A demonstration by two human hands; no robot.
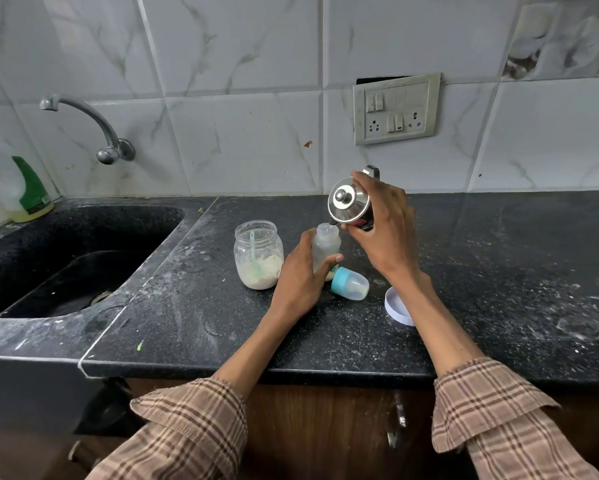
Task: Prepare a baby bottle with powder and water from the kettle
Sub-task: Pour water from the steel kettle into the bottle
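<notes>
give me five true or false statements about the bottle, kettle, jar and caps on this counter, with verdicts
1. The right hand tips the steel kettle over the mouth of the baby bottle. True.
2. The left hand rests flat on the counter, away from the bottle. False: it grips the bottle.
3. The powder jar is open, with a green scoop inside. True.
4. The teal bottle cap is screwed onto the bottle. False: it lies on its side on the counter.
5. The white lid sits on the powder jar. False: it lies on the counter by the right forearm.
</notes>
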